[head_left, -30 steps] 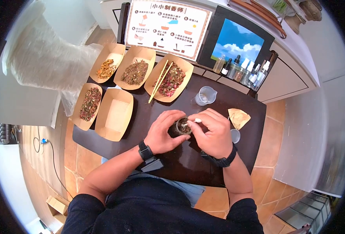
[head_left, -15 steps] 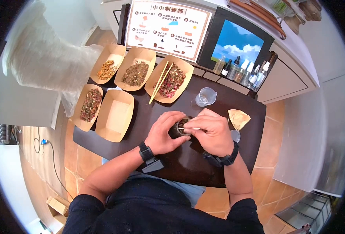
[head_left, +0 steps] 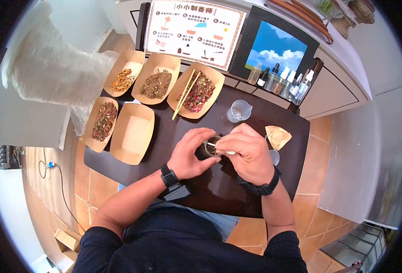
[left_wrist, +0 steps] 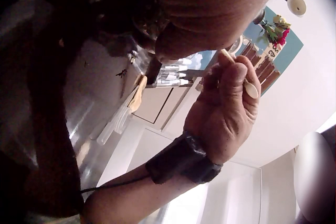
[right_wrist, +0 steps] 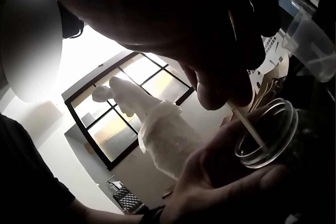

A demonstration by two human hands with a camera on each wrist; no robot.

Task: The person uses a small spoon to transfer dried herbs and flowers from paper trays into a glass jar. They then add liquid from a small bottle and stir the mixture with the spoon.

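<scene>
A small clear jar (right_wrist: 269, 133) with dark dried plant bits stands at the middle of the table's near half. My left hand (head_left: 189, 154) curls round the jar from its left side, fingers behind it and thumb in front. My right hand (head_left: 246, 152) pinches a small pale spoon (left_wrist: 251, 88) between thumb and fingers. The thin handle of that spoon dips into the jar's mouth, while the bowl end sticks out past the right hand. Some of the jar is hidden by the hands.
Several paper trays (head_left: 133, 133) stand left, most with dried herbs; chopsticks (head_left: 186, 94) lie across one. A plastic beaker (head_left: 239, 111) sits behind the right hand. Right are a brown paper filter (head_left: 278, 138) and a clear lid (head_left: 274, 157). Small bottles (head_left: 280, 84) line the back.
The right hand has turned and shifted slightly while the spoon handle moves about in the jar's mouth. The left hand has stayed round the jar.
</scene>
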